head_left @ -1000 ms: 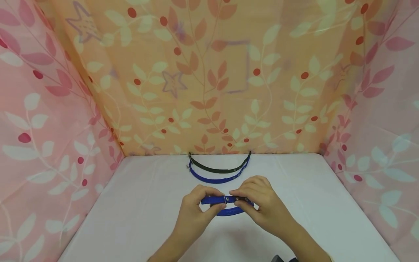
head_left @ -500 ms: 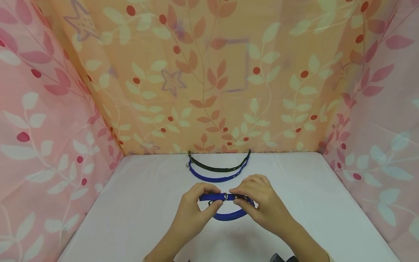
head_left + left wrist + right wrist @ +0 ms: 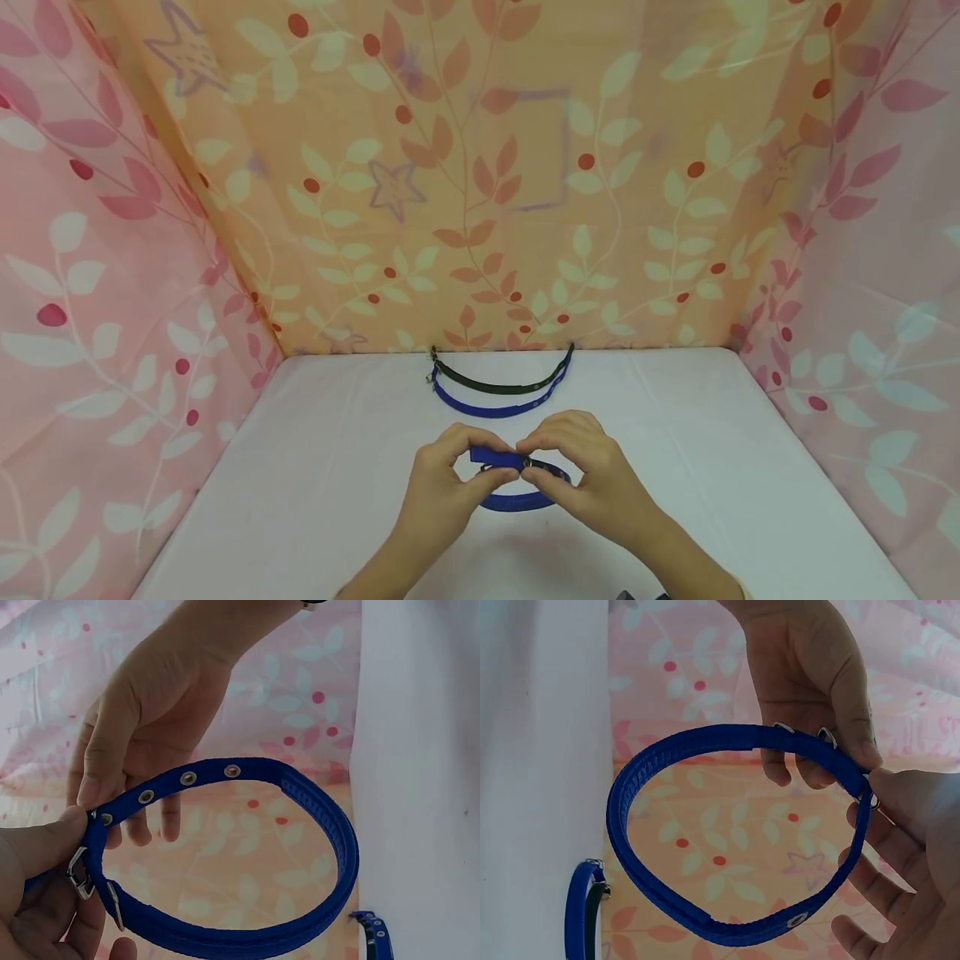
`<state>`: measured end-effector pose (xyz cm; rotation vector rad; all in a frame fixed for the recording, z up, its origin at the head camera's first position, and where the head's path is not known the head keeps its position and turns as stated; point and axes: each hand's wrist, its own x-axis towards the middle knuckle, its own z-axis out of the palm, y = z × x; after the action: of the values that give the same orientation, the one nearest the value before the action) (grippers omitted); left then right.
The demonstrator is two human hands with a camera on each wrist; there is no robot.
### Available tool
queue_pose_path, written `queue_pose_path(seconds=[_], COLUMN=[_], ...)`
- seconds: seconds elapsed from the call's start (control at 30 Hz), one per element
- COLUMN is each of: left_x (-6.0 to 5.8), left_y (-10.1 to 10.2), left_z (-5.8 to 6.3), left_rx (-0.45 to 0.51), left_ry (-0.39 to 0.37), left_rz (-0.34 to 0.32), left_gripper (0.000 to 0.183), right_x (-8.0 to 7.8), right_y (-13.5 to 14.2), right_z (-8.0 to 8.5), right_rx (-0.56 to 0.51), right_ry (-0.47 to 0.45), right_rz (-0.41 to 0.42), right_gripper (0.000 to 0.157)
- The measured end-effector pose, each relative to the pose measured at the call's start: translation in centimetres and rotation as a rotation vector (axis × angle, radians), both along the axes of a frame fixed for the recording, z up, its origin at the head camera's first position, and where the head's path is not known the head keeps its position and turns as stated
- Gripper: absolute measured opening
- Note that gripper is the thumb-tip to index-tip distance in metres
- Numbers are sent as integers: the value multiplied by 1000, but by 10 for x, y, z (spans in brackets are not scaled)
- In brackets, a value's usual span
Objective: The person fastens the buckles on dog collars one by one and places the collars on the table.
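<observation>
Leaf-print cloth walls box in a white table, orange at the back, pink at both sides. Above the table, a person's left hand and right hand both pinch one blue collar, thumbs and forefingers close together where the strap meets. Collar is bent into a round loop, showing between the hands. Metal buckle sits just by the left hand's fingers; row of metal-rimmed holes runs along the strap from the pinch. Beyond the hands, near the back wall, a second blue collar lies curved, with a dark green collar just behind it, farther from the hands.
</observation>
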<state>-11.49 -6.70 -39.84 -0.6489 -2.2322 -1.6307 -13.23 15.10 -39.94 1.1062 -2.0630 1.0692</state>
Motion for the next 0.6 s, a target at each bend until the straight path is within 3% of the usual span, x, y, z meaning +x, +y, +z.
queue_pose_path(seconds=[0.3, 0.47, 0.6], left_x=[-1, -3, -2], left_y=[-8, -14, -14], left_z=[11, 15, 16], left_rx=[66, 170, 184], left_ry=[-184, -181, -196], left_rz=[34, 41, 24], left_gripper=[27, 27, 26], right_x=[-4, -5, -5], right_y=[6, 10, 12], right_z=[2, 1, 1], right_rx=[24, 59, 104], right_ry=[-8, -47, -78], right_rz=[-33, -66, -91], right_gripper=[33, 33, 33])
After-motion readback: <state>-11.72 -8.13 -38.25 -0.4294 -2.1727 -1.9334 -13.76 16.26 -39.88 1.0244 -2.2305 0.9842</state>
